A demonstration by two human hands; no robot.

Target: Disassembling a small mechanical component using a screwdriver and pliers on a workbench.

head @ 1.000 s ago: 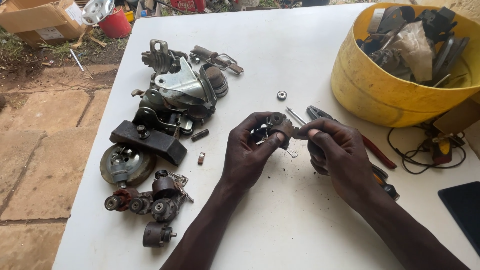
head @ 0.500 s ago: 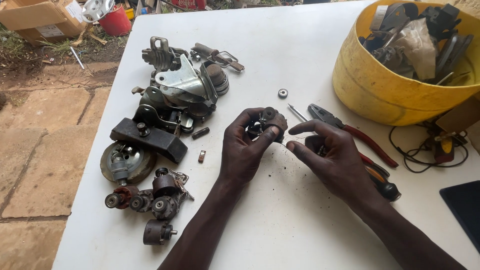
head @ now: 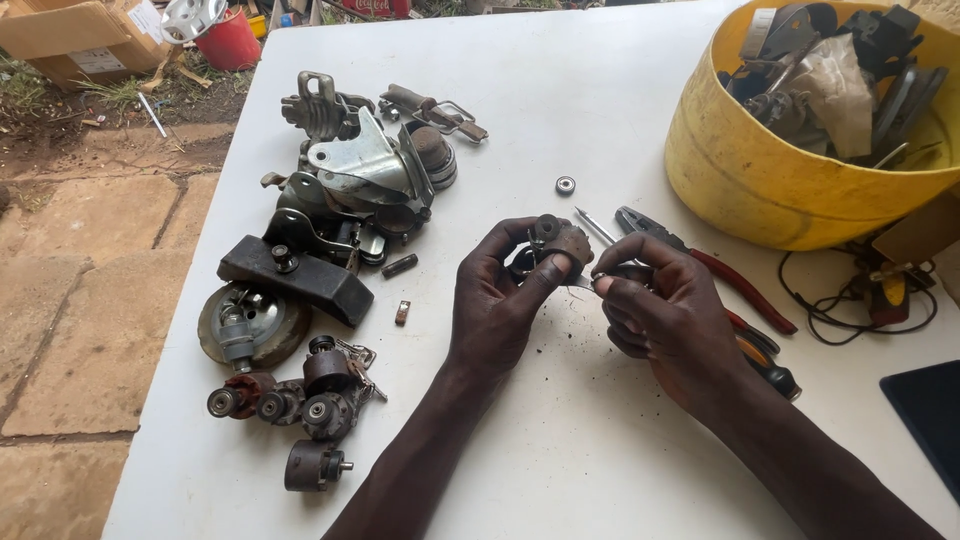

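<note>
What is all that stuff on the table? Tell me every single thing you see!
White table: one, under everything.
Yellow plastic tub: one, far right corner, full of dark metal scrap.
Pile of grey and black metal machine parts: one heap, table's left side.
Small dark rollers: several, near left edge.
Small round silver bearing: one, mid-table.
Red-handled pliers: one, beyond the right hand.
Black cable: one tangle, below the tub.
Brown cardboard box: one, on the ground, top left.
Red bucket: one, on the ground by the box.
Small rusty brown metal part: one, in the left hand.
Left hand: grips the part.
Right hand: fingertips pinched at the part.
</note>
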